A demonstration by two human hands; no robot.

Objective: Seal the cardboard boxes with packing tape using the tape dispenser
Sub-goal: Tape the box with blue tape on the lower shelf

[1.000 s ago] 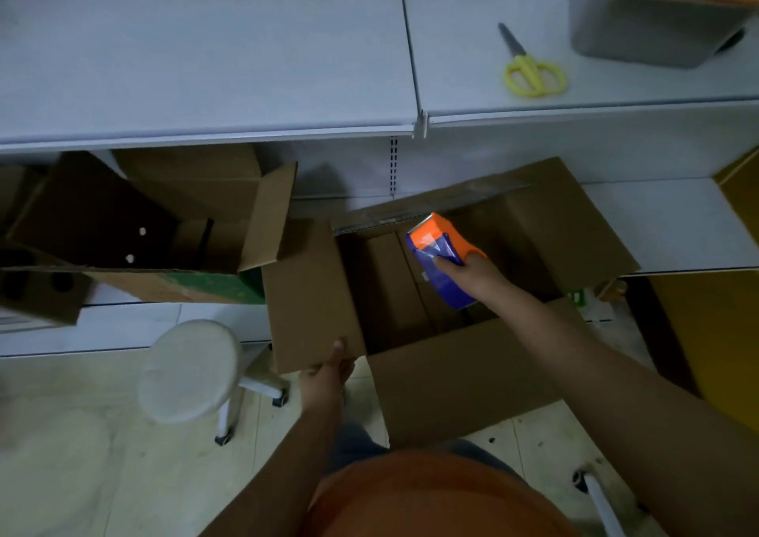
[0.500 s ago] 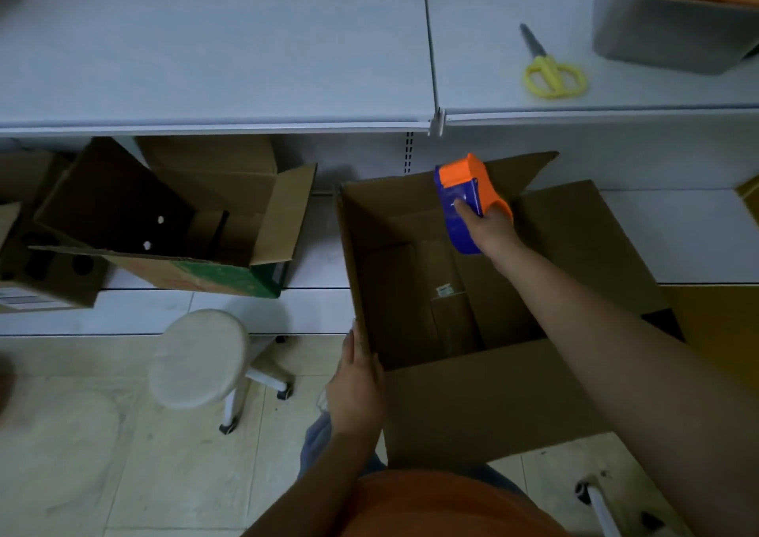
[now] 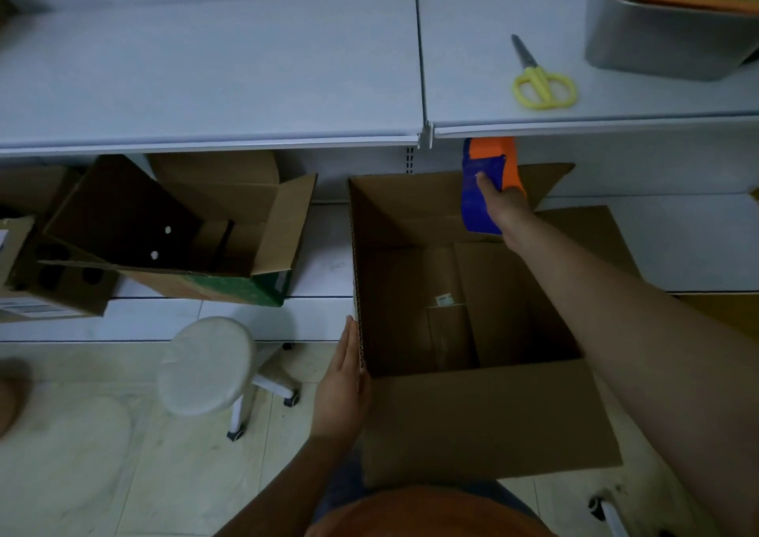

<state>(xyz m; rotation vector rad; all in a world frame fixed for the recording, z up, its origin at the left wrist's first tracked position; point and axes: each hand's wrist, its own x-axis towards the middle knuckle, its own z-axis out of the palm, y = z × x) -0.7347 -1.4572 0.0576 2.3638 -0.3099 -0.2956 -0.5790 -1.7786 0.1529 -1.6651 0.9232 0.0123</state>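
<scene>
right hand (image 3: 507,204): fingers (image 3: 484,181) curled round the blue-and-orange tape dispenser (image 3: 486,185), gripping it at the body, raised over the far flap of the open cardboard box (image 3: 460,310) and just under the front edge of the white shelf (image 3: 213,72).

left hand (image 3: 343,388): fingers straight and together, laid flat against the outer face of the box's left wall, near the front corner. it holds nothing; it presses and steadies.

box: directly between the two hands, top open, all four flaps unfolded; the near flap hangs toward the person, the right flap lies outward. no tape is visible on the top seam. judged condition: corrugated board, light, stiff in the panels but weak at the flap creases; best held at walls or corners, not by a flap edge. the flaps need folding shut before taping.

dispenser: judged light, rigid plastic; its cutting edge is not discernible here.

beyond the left hand: a white round stool (image 3: 207,366) on the floor, further open cartons (image 3: 176,232) on the lower shelf. beyond the right hand, on the shelf top: yellow-handled scissors (image 3: 540,80) and a grey bin (image 3: 673,31).
</scene>
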